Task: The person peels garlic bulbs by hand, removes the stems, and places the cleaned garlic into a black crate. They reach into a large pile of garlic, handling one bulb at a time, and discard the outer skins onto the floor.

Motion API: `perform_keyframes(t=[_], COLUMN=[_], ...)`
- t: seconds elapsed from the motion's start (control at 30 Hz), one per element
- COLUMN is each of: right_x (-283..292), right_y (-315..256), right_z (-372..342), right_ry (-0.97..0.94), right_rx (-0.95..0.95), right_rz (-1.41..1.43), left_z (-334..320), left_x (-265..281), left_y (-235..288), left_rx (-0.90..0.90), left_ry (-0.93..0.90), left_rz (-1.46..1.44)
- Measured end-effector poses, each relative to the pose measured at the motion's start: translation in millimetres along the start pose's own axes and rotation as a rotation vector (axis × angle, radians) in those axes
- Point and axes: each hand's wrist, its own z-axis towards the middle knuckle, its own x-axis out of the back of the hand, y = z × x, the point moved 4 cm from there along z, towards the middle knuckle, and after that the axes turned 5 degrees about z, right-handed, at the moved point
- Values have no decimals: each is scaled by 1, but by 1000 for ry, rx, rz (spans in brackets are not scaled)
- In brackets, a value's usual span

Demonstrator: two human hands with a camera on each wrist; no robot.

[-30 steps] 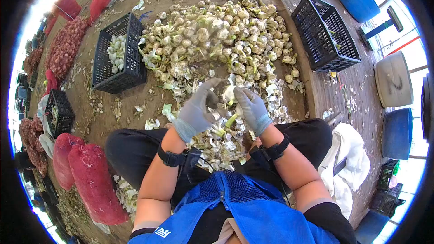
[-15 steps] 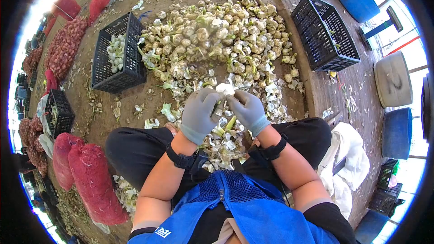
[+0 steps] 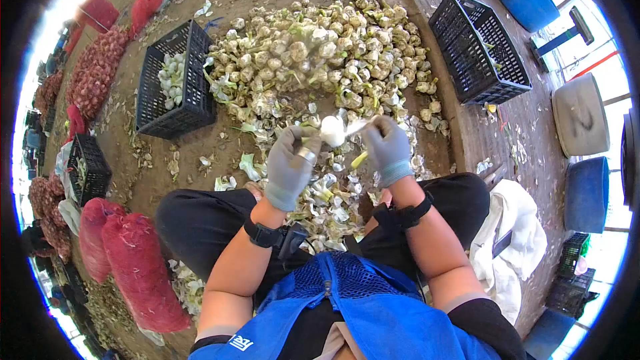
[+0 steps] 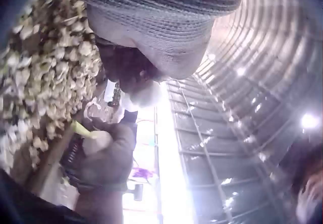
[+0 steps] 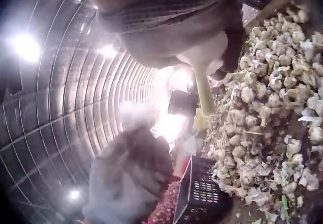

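Observation:
In the head view, my gloved left hand (image 3: 290,170) pinches a peeled-looking white garlic bulb (image 3: 333,131) at its fingertips. A blurred white strip of skin (image 3: 357,127) stretches from that bulb to the fingertips of my gloved right hand (image 3: 389,151). Low in the right hand's grip is a second bulb, whose green stem (image 3: 359,159) points down-left; the right wrist view shows this stem (image 5: 204,90) and its pale bulb (image 5: 212,47). From the left wrist, the second bulb (image 4: 96,142) appears against the right palm.
A large heap of garlic (image 3: 320,53) lies beyond my hands, with loose skins (image 3: 327,207) between my legs. One black crate (image 3: 177,103) holding white bulbs stands left; another black crate (image 3: 477,53) stands right. Red net sacks (image 3: 140,267) lie at left.
My hands have come together at the white bulb, then parted; the right hand has moved right with the strip of skin. The stem beneath it has shifted right too.

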Motion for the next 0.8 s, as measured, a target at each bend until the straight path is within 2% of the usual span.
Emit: perform_keyframes(t=[0.03,0.07,0.1,0.13,0.17,0.2,0.23,0.27,0.3,0.37,0.4,0.43,0.47,0.5,0.53,0.57,0.6,0.63,0.67,0.7,0.73,0.77,0.8], right_x=[5,3,4,7,14,15,7,-4,-8,-14,-14,-12,-10,-8,-9,-10,-13,-14,-16,-12,-3,3,4], right_y=[16,33,34,35,39,0,-22,-9,-31,-42,-44,-50,-55,-54,-52,-49,-44,-27,-11,-16,-22,-23,-12], right_z=[8,16,20,22,22,14,3,-3,-11,-17,-20,-24,-26,-25,-24,-24,-23,-18,-17,-15,-14,-13,-3], right_ry=[60,60,168,277,277,-16,-309,-252,-307,-350,-351,-296,-238,-236,-275,-314,-314,-265,-202,-201,-142,-79,-93], right_rx=[-130,-127,-55,17,19,19,16,-27,36,236,236,348,459,458,457,455,453,130,-202,-203,-320,-438,-258], right_rz=[68,68,152,236,234,219,200,291,336,110,111,4,-104,-106,-129,-151,-150,288,717,716,922,1126,936], left_z=[1,0,1,1,1,-1,-1,-3,-5,-8,-9,-10,-10,-7,-7,-7,-9,-11,-10,-9,-9,-10,-10], left_x=[-2,-3,-1,-3,-4,-6,-7,-9,-11,-14,-15,-16,-13,-9,-6,-6,-9,-14,-13,-14,-16,-14,-14], left_y=[-4,-6,-7,-11,-15,-27,-27,-26,-25,-19,-17,-24,-40,-42,-37,-40,-43,-44,-43,-31,-24,-29,-35], left_rx=[242,356,353,436,518,582,582,629,675,654,634,634,567,486,346,346,455,558,560,596,632,633,644], left_ry=[4,-2,0,-64,-131,-174,-174,-191,-207,-215,-228,-230,-209,-181,-235,-235,-253,-265,-268,-295,-318,-314,-337], left_rz=[-387,-614,-615,-817,-1019,-1153,-1154,-1172,-1191,-1095,-998,-997,-586,-180,-15,-15,-368,-723,-722,-872,-1022,-1023,-1105])
